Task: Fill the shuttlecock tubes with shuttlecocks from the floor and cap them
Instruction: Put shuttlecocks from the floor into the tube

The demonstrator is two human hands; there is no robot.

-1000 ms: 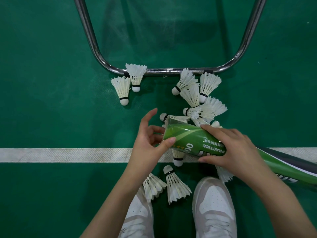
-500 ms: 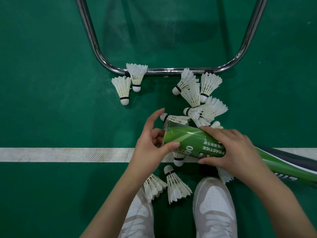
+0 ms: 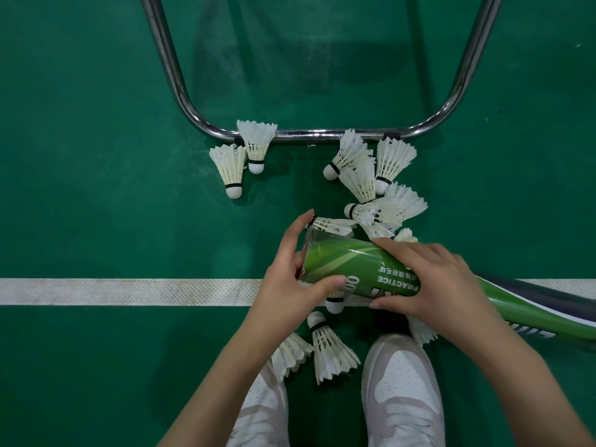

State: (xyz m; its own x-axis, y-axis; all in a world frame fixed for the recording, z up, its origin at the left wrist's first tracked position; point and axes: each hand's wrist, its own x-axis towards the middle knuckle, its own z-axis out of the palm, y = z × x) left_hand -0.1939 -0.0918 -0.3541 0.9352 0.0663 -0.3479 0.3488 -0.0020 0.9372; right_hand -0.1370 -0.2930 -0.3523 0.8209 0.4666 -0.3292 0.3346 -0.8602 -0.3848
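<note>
Your left hand (image 3: pixel 290 285) has closed in on the tube (image 3: pixel 348 269) mouth, fingers now seating a clear cap (image 3: pixel 306 250). Your right hand (image 3: pixel 429 282) grips the tube mid-body. Capping is under way; shuttlecocks (image 3: pixel 329 350) remain on the floor (image 3: pixel 96 188) around both hands.

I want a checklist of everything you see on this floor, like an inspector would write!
Surface: green court floor with a white line.
Job's things: green cardboard shuttlecock tube, clear plastic cap at its end; white feather shuttlecocks scattered on the floor.
Clutter: nothing seen.
Hands: left hand at the cap; right hand grips the tube.
Cables: nothing seen.
Surroundings: chrome bent metal bar; white shoes.
</note>
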